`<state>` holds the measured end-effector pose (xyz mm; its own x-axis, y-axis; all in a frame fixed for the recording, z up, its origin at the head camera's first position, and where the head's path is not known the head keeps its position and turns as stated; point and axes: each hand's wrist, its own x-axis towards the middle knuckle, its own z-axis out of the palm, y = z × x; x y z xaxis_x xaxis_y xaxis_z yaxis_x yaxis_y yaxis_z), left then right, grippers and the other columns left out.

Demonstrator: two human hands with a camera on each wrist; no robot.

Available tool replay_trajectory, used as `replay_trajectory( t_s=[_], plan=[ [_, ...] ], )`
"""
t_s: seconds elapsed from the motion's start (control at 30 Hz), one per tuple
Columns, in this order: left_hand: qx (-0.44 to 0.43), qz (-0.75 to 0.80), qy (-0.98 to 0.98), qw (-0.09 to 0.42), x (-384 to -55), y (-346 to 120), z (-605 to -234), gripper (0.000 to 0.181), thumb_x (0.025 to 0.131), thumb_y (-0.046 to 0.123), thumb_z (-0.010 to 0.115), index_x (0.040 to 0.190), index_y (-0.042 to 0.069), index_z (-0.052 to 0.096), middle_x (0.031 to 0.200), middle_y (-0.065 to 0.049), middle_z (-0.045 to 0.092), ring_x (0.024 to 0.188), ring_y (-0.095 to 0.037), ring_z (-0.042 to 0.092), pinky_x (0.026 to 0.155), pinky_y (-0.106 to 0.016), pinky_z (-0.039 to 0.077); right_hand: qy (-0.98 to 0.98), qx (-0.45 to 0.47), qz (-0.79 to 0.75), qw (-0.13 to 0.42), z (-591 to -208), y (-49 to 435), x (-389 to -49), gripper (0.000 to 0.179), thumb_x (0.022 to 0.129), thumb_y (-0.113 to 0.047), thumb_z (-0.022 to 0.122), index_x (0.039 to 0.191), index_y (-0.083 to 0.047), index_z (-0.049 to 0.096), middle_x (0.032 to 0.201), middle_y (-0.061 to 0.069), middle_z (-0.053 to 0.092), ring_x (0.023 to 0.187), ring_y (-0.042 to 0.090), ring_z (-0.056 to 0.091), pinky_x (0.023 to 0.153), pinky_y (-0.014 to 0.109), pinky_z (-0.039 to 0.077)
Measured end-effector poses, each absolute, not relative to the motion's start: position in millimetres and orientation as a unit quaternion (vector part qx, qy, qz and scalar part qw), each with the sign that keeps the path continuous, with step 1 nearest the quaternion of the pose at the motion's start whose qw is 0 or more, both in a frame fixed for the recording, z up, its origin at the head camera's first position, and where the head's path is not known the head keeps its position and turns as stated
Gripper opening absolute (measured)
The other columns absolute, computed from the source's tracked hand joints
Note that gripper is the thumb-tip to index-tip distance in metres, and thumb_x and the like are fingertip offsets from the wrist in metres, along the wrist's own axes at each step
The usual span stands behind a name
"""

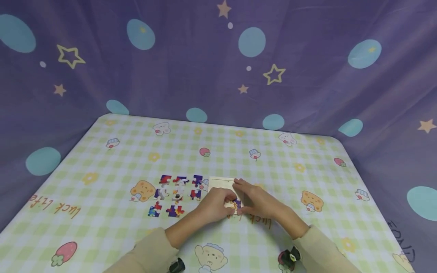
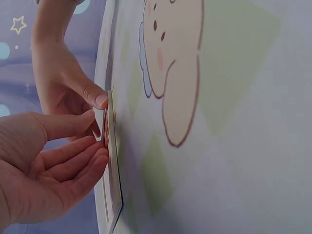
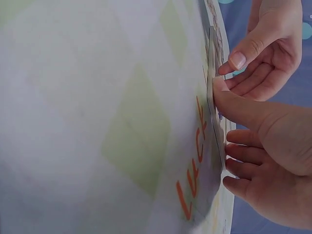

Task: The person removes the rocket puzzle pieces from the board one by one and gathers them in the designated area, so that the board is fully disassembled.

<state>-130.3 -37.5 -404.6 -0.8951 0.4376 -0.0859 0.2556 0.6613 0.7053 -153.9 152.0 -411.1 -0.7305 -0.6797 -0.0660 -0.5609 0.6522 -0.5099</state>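
A pale puzzle tray (image 1: 221, 182) lies on the table in front of me. On its near right part is a purple and orange jigsaw piece (image 1: 235, 205). The thumb and fingertips of my left hand (image 1: 214, 205) pinch this piece; they partly cover it. My right hand (image 1: 261, 200) holds the tray's right side, with its thumb at the near right corner and its fingers along the edge farther back. Edge-on in the right wrist view, the tray (image 3: 210, 63) has the right thumb over its rim. Several loose jigsaw pieces (image 1: 177, 194) lie left of the tray.
The tabletop bears a green checked cloth (image 1: 112, 212) with printed bears, strawberries and letters. Loose pieces stand in rough rows close to my left forearm. Behind the table hangs a purple curtain (image 1: 191, 68) with stars and blue ovals.
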Motion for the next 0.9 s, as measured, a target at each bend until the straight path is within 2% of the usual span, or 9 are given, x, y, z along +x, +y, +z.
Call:
replay_trajectory(
  t_s=[0.13, 0.47, 0.77, 0.9],
  plan=[
    [0.184, 0.370, 0.902, 0.120, -130, -36, -406, 0.030, 0.075, 0.007, 0.077, 0.104, 0.003, 0.070, 0.098, -0.009, 0.071, 0.089, -0.019, 0.063, 0.080, -0.031, 0.051, 0.900, -0.343, -0.236, 0.129, -412, 152, -155, 0.073, 0.081, -0.026, 0.076, 0.139, 0.003, 0.045, 0.152, 0.020, 0.037, 0.143, 0.036, 0.034, 0.112, 0.048, 0.035],
    [0.167, 0.416, 0.888, 0.099, -135, -36, -412, 0.022, 0.074, 0.001, 0.075, 0.095, 0.002, 0.070, 0.089, -0.009, 0.071, 0.080, -0.017, 0.064, 0.072, -0.021, 0.050, 0.898, -0.343, -0.245, 0.127, -413, 153, -155, 0.073, 0.080, -0.027, 0.077, 0.139, 0.003, 0.045, 0.152, 0.020, 0.037, 0.142, 0.037, 0.035, 0.111, 0.049, 0.035],
    [0.122, 0.500, 0.850, 0.110, -138, -35, -418, 0.017, 0.074, -0.008, 0.066, 0.088, 0.001, 0.069, 0.078, -0.010, 0.070, 0.067, -0.009, 0.061, 0.062, -0.017, 0.050, 0.898, -0.347, -0.243, 0.120, -416, 153, -157, 0.074, 0.079, -0.028, 0.077, 0.139, 0.002, 0.045, 0.151, 0.020, 0.039, 0.142, 0.036, 0.035, 0.112, 0.049, 0.034],
    [0.108, 0.529, 0.833, 0.117, -139, -37, -421, 0.017, 0.073, -0.008, 0.066, 0.087, 0.001, 0.069, 0.078, -0.011, 0.070, 0.065, -0.008, 0.061, 0.060, -0.017, 0.051, 0.897, -0.349, -0.245, 0.121, -417, 153, -156, 0.074, 0.079, -0.029, 0.077, 0.139, 0.002, 0.045, 0.152, 0.020, 0.038, 0.142, 0.036, 0.035, 0.112, 0.049, 0.034]
  ],
)
